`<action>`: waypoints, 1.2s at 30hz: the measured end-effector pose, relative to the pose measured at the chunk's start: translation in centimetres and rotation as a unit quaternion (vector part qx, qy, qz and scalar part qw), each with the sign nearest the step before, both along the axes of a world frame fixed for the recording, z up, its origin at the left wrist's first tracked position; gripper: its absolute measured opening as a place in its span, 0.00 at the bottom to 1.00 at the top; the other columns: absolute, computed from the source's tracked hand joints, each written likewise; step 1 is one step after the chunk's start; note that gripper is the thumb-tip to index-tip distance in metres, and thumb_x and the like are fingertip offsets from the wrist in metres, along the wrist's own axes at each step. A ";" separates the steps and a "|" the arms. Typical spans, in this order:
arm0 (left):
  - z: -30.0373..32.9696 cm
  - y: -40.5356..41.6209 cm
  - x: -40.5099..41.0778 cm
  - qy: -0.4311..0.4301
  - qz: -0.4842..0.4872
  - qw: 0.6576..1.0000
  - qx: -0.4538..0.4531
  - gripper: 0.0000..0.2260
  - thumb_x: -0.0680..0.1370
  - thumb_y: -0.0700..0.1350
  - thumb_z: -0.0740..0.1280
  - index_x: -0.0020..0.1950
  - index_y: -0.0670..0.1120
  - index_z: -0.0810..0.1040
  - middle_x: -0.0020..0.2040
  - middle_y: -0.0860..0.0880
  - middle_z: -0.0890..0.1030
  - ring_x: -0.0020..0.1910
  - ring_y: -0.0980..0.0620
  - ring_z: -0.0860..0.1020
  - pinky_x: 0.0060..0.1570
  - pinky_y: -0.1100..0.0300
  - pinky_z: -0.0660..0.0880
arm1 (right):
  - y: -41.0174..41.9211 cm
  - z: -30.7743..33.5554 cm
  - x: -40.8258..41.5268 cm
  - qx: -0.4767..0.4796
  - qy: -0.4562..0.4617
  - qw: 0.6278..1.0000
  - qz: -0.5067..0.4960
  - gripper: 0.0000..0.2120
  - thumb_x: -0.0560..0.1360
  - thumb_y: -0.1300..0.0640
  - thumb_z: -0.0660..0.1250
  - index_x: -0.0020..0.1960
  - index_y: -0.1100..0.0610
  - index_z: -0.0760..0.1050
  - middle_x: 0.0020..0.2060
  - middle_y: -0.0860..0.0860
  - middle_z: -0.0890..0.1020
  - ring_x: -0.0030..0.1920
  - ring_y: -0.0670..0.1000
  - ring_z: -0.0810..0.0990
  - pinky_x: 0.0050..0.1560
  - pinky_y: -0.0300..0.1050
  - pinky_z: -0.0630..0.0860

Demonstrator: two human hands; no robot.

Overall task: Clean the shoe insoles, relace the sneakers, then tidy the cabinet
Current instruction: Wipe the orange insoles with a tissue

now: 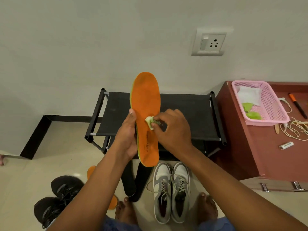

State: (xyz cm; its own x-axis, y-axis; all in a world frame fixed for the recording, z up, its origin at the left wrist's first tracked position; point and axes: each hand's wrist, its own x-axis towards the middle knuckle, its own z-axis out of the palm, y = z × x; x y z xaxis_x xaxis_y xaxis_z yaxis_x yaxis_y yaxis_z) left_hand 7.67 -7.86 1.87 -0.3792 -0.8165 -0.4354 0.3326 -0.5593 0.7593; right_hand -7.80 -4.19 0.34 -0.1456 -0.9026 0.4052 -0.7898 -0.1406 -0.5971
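Between both hands | orange insole (146, 104) | right fingers (158, 118) press wipe (150, 121)

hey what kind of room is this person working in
Probably a home entryway or room corner used for shoe care. A black shoe rack stands against a wall with a socket, grey sneakers sit on the tiled floor, and the left hand holds an orange insole.

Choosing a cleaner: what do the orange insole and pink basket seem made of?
Orange insole: likely foam with a matte, fuzzy fabric top; a green layer shows at its edge. Pink basket: apparently moulded plastic, slightly glossy, with perforated mesh walls.
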 end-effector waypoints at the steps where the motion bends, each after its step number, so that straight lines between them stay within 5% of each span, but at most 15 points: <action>1: -0.1 -0.2 0.2 0.006 0.014 1.000 0.007 0.28 0.84 0.64 0.53 0.77 0.49 0.68 0.67 0.40 0.81 0.65 0.38 0.81 0.61 0.39 0.79 | 0.2 -0.1 0.4 0.010 0.006 1.000 0.015 0.09 0.75 0.46 0.72 0.50 0.51 0.83 0.41 0.46 0.80 0.43 0.46 0.73 0.40 0.41 0.68; 6: 0.0 -0.9 1.2 0.055 0.054 0.997 0.023 0.31 0.83 0.66 0.51 0.78 0.47 0.65 0.67 0.39 0.81 0.67 0.38 0.79 0.69 0.39 0.72 | 0.8 -0.4 1.7 0.069 0.004 0.995 0.072 0.11 0.75 0.44 0.73 0.53 0.48 0.82 0.44 0.44 0.82 0.45 0.45 0.76 0.43 0.39 0.71; 11: 0.0 -1.2 1.5 0.053 0.066 0.996 0.026 0.33 0.83 0.67 0.50 0.78 0.46 0.65 0.68 0.39 0.80 0.68 0.38 0.78 0.70 0.40 0.71 | 0.7 -0.3 1.5 0.111 -0.129 0.980 0.098 0.07 0.74 0.51 0.77 0.49 0.52 0.82 0.45 0.45 0.83 0.46 0.45 0.81 0.49 0.45 0.82; 20: 0.6 0.3 -0.4 -0.023 0.006 1.000 -0.007 0.29 0.84 0.64 0.51 0.71 0.45 0.76 0.65 0.39 0.82 0.64 0.40 0.81 0.65 0.42 0.76 | 0.2 -0.2 1.3 0.094 -0.233 0.967 0.026 0.05 0.74 0.53 0.78 0.46 0.53 0.83 0.41 0.44 0.83 0.41 0.43 0.81 0.41 0.34 0.76; 25: 0.3 0.3 -0.3 -0.025 0.031 0.999 -0.001 0.23 0.86 0.58 0.55 0.74 0.46 0.72 0.66 0.39 0.81 0.63 0.38 0.82 0.61 0.41 0.79 | 0.5 0.0 1.6 0.111 -0.194 0.975 0.011 0.06 0.75 0.50 0.76 0.50 0.49 0.83 0.45 0.42 0.84 0.45 0.42 0.81 0.44 0.38 0.78; 31: 0.2 -0.5 1.0 0.013 0.088 0.996 0.020 0.26 0.85 0.62 0.53 0.77 0.47 0.69 0.64 0.40 0.83 0.62 0.40 0.83 0.54 0.45 0.83 | 0.5 0.1 2.0 0.164 -0.273 0.946 0.068 0.06 0.73 0.52 0.79 0.48 0.48 0.84 0.46 0.42 0.85 0.49 0.44 0.84 0.51 0.48 0.83; 36: 0.5 -0.4 1.1 0.017 0.072 0.997 0.024 0.28 0.85 0.64 0.52 0.73 0.46 0.73 0.65 0.40 0.82 0.65 0.40 0.81 0.65 0.43 0.76 | 0.6 0.1 2.5 0.144 -0.290 0.944 0.067 0.06 0.73 0.55 0.79 0.48 0.50 0.85 0.44 0.42 0.85 0.45 0.43 0.84 0.49 0.48 0.84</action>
